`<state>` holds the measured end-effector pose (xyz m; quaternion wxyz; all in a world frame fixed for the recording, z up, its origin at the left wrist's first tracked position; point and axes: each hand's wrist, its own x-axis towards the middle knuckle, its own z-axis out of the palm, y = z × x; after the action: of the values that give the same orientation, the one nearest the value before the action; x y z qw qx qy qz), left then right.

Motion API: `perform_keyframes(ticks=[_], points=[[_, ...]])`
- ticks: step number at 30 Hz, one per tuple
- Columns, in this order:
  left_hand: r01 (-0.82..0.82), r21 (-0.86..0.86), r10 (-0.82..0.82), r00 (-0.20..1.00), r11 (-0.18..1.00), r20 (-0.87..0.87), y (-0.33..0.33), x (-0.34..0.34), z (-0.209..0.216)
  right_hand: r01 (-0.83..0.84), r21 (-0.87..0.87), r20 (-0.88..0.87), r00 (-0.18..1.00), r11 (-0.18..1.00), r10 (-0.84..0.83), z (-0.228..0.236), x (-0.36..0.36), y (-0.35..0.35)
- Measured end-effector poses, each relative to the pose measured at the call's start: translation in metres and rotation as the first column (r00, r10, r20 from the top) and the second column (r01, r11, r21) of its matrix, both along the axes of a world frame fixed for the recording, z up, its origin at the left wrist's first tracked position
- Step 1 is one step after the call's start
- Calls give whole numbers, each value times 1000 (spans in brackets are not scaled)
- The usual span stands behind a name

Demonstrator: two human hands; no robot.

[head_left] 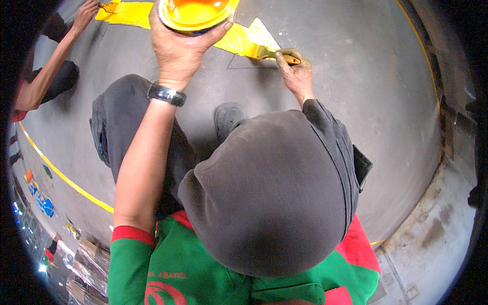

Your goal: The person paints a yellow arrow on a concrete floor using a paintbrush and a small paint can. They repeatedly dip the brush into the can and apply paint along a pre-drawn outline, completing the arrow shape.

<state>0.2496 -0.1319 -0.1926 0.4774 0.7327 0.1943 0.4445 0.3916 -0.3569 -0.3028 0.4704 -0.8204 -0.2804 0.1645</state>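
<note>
My left hand (178, 53), with a dark watch on its wrist, grips a round paint container (175, 23) at the top of the view. Its rim and inner wall are coated in yellow paint, and its underside is mostly hidden. In my right hand (297, 73) is a paintbrush (291, 59), held by its wooden handle between thumb and fingers. The bristles touch the lower edge of a wet yellow painted band (234, 39) on the grey floor. Beside the brush, a pale, thinly covered pointed patch (262, 34) adjoins the band.
At the upper left a co-worker's hand (87, 12) holds another paintbrush (109, 7) on the band's far end. My bent knees and dark shoe (228, 119) are close below. A yellow floor line (66, 178) curves at left; wrapped stacks (91, 264) stand lower left.
</note>
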Motion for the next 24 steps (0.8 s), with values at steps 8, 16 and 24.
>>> perform_keyframes(ticks=[8, 16, 24], points=[[38, 40, -35, 996, 998, -85, 24, -43, 34, -8, -18, 48, 999, 1000, 9, 18, 4, 3], [34, -83, -38, 998, 996, -47, 30, -79, 36, -63, -62, 59, 996, 996, 67, 3, 1, 14], [50, -66, -49, 999, 997, 24, 27, -84, 39, -65, 15, 128, 990, 998, 62, 15, -10, 25]])
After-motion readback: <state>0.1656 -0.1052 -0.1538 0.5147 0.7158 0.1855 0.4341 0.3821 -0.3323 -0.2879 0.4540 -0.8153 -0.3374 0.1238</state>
